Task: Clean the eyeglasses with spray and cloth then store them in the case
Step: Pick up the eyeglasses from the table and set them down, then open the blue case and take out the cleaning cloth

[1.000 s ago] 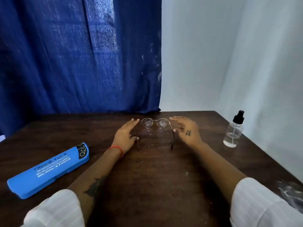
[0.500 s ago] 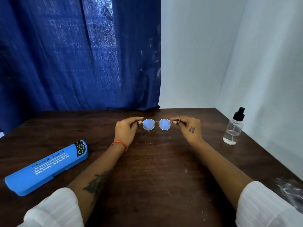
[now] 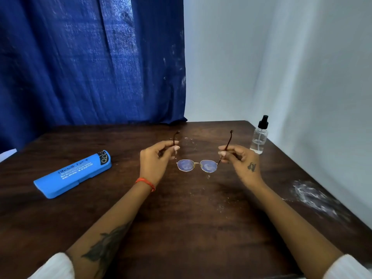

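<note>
Nearest the camera, two white sleeves (image 3: 54, 266) sat at the lower corners of the view, with bare forearms reaching forward over the dark wooden surface (image 3: 191, 228). The left forearm bore a dark tattoo; the left wrist wore a red thread bracelet (image 3: 146, 183).

Near the right edge of the surface lay a whitish smear (image 3: 314, 196), and small white specks were scattered around mid-surface.

Further in, the eyeglasses (image 3: 197, 165) were held up above the middle of the surface, temples unfolded. The round lenses hung low and toward the person, showing a bluish tint; the temple tips pointed up and away. The left hand (image 3: 156, 158) pinched the left temple between thumb and fingertips, the remaining fingers curled. The right hand (image 3: 239, 159) pinched the right temple likewise, a small tattoo showing on its back. Neither hand held anything else.

Toward the left edge lay a blue eyeglass case (image 3: 73, 174), closed, set diagonally, with printed lettering on top, well apart from the hands.

Near the far right corner stood a clear spray bottle (image 3: 259, 137) with a black nozzle, upright.

Behind the far edge hung a blue curtain (image 3: 90, 61) on the left and a white backdrop (image 3: 261, 57) on the right.
</note>
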Demonstrator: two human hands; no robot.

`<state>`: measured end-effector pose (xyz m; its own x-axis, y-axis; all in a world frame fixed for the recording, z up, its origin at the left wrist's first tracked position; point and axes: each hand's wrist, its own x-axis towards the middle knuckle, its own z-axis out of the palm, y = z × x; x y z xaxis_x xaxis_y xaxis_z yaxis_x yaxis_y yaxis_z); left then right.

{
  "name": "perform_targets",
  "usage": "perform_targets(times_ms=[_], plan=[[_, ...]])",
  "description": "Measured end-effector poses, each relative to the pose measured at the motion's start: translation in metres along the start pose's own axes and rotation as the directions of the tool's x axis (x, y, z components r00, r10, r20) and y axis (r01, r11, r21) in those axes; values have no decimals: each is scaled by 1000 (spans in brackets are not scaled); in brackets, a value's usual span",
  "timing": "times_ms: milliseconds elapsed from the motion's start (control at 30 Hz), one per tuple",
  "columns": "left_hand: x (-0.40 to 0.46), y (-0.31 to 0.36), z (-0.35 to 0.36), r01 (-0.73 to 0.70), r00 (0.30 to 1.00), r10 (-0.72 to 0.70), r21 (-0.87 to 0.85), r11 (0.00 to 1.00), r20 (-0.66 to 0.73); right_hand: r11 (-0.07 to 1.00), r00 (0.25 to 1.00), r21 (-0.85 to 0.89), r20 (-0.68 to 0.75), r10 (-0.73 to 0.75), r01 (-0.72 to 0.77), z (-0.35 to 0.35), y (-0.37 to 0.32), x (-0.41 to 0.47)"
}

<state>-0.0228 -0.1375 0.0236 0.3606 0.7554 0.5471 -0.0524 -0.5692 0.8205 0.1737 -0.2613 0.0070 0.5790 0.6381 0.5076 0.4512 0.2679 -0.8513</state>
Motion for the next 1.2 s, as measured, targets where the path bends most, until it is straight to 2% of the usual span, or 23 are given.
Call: perform_targets(times_ms=[367,467,567,633,667,733,867,933,1000,1100,1200], plan=[[-33,-15,7,142,988,-144,-43,989,-57,987,999,-162,-45,-14,7,3,7,-23],[-37,-14,4,128,992,-128,40,991,-12,953,997,-300,-76,11,-33,5,3,-27],[-42,-13,-7,117,993,-116,138,984,-11,896,979,-434,-203,7,-96,5,-6,-41],[-46,-12,-22,41,999,-40,246,968,-9,873,966,-487,-235,-111,-18,10,-17,-56],[-48,-13,-32,-30,1000,31,328,944,1,871,964,-489,-202,-176,56,15,-23,-64],[-50,-15,-55,-145,988,151,473,869,27,864,959,-457,-75,-275,212,32,-38,-78],[-46,-21,-111,-215,954,299,692,690,-2,821,905,-382,143,-402,425,77,-60,-91],[-46,-28,-145,-133,957,285,783,608,-60,821,892,-349,203,-404,451,102,-69,-89],[-50,-37,-176,23,966,200,823,568,-166,814,879,-339,255,-402,471,126,-76,-85],[-50,-51,-210,299,943,-51,766,570,-330,794,849,-333,347,-398,508,164,-86,-77],[-44,-60,-225,413,910,-232,694,590,-344,738,808,-372,435,-397,563,204,-88,-69]])
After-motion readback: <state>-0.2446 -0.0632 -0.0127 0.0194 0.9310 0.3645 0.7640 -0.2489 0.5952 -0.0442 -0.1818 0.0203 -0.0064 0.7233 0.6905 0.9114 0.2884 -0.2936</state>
